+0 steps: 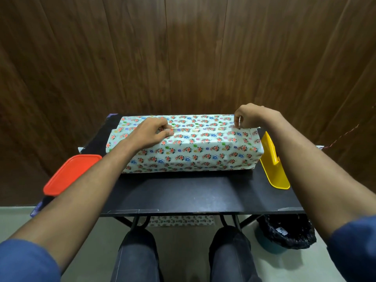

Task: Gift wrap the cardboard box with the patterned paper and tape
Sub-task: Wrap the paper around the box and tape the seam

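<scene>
A long box wrapped in white floral paper lies across the black table. The cardboard itself is hidden under the paper. On top, near the left end, my left hand presses its fingers on the paper seam, where a thin strip that looks like tape runs. My right hand pinches the paper's upper edge at the box's right end, with a small clear piece, perhaps tape, between the fingertips. The paper overhangs both ends of the box.
An orange lid rests at the table's left edge. A yellow plastic holder stands to the right of the box. Below the table are my knees, a strip of floral paper on the floor and a black-lined bin.
</scene>
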